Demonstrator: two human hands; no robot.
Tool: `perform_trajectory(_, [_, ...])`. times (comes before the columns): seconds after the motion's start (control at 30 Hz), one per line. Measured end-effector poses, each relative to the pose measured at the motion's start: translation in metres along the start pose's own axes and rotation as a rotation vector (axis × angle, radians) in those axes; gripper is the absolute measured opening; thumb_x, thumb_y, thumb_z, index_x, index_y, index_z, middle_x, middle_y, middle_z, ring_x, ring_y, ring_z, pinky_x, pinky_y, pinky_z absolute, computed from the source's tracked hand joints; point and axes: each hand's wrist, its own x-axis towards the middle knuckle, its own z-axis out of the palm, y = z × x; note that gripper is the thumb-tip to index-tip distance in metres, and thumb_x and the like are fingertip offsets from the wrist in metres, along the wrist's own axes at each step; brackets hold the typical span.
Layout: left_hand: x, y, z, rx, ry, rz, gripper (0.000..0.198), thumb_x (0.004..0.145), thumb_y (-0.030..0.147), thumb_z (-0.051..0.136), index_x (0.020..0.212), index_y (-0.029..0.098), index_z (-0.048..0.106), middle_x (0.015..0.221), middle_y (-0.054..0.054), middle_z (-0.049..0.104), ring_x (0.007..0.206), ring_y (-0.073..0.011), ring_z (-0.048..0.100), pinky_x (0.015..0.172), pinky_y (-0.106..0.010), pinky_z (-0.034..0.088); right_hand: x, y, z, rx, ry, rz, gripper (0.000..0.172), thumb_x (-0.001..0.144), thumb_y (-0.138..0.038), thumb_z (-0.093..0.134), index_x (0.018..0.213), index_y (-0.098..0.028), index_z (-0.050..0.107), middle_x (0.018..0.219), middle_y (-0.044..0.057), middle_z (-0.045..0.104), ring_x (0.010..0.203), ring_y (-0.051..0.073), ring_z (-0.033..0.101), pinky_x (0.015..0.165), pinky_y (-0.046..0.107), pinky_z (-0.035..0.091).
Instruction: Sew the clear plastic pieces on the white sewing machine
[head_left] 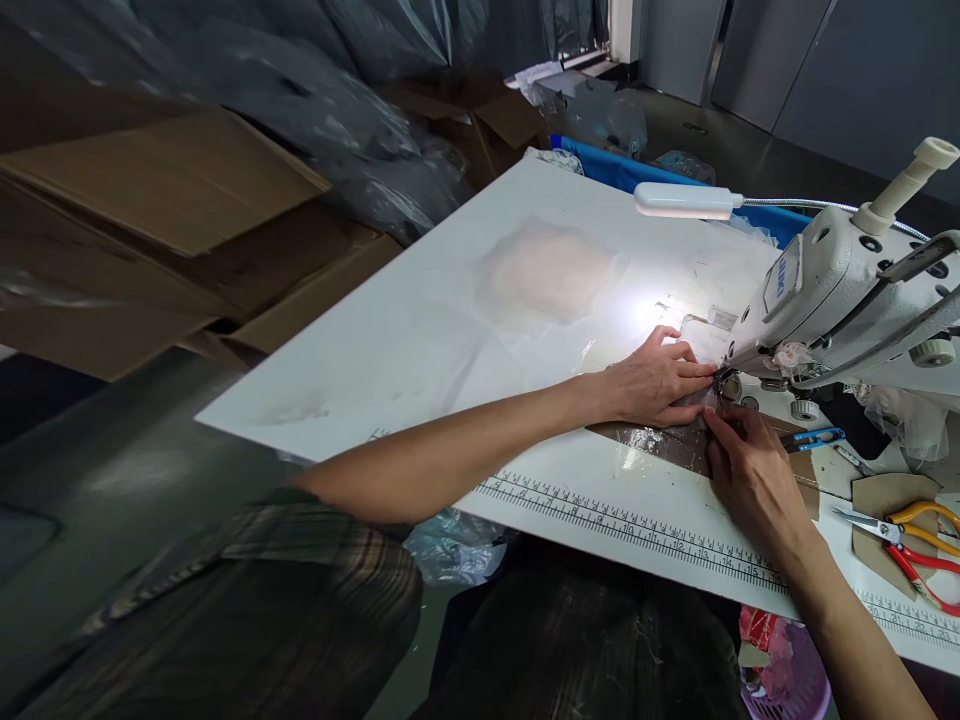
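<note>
"Where is the sheer fabric?" 
"A pale bit of the sheer fabric shows just past the fingertips of the left hand, close by the needle area of the white sewing machine."

"How does that left hand stand?"
"Palm down, its fingers apart and reaching toward the machine. Nothing is clamped in it; it lies over the work, partly hiding it."

"And the right?"
"The right hand is just beside it, thumb and forefinger bent in at the fabric's near edge. Whether they pinch it, one cannot tell; the spot is too small and shaded."

"What lies around them?"
"Under and nearer than the left hand, a shiny brown patch on the white table. Nearer than both hands, a printed ruler follows the table edge. Just right of the right hand are blue snips; farther right, scissors."

"The light?"
"From a white lamp, beyond and above the left hand."
</note>
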Motion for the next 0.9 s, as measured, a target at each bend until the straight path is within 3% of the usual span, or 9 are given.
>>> perform_trajectory(0.27, [0.0017, 0.0040, -0.0033, 0.063, 0.004, -0.011, 0.034, 0.098, 0.039, 0.044, 0.116, 0.020, 0.066, 0.125, -0.009, 0.066, 0.098, -0.0227, 0.060, 0.102, -0.046, 0.031, 0.0021, 0.0047, -0.0009, 0.046, 0.039, -0.024, 0.033, 0.093, -0.018, 0.045, 0.115, -0.016, 0.069, 0.102, 0.013, 0.061, 0.087, 0.021, 0.061, 0.074, 0.035, 0.056])
perform_trajectory(0.43, [0.0024, 0.0041, -0.0018, 0.052, 0.020, 0.034, 0.031, 0.100, 0.035, 0.042, 0.110, 0.022, 0.068, 0.116, -0.005, 0.070, 0.090, -0.0194, 0.061, 0.104, -0.047, 0.029, 0.0024, 0.0053, -0.0026, 0.031, 0.017, -0.021, 0.032, 0.093, -0.019, 0.045, 0.114, -0.017, 0.069, 0.099, 0.012, 0.061, 0.086, 0.021, 0.061, 0.072, 0.035, 0.057])
perform_trajectory(0.73, [0.0004, 0.0038, -0.0030, 0.028, 0.011, -0.004, 0.032, 0.100, 0.035, 0.043, 0.115, 0.022, 0.068, 0.120, -0.006, 0.068, 0.094, -0.0215, 0.061, 0.105, -0.049, 0.027, 0.0005, 0.0049, 0.0027, 0.048, -0.007, 0.022, 0.037, 0.093, -0.018, 0.043, 0.122, -0.019, 0.065, 0.105, 0.013, 0.061, 0.091, 0.024, 0.061, 0.078, 0.040, 0.058])
perform_trajectory(0.9, [0.0040, 0.0018, -0.0006, 0.047, 0.007, -0.064, 0.033, 0.100, 0.036, 0.042, 0.114, 0.023, 0.069, 0.114, -0.006, 0.069, 0.093, -0.0220, 0.060, 0.104, -0.049, 0.027, 0.0032, 0.0060, 0.0042, 0.059, -0.031, 0.062, 0.039, 0.095, -0.022, 0.042, 0.129, -0.020, 0.061, 0.104, 0.014, 0.060, 0.084, 0.023, 0.061, 0.071, 0.039, 0.057])
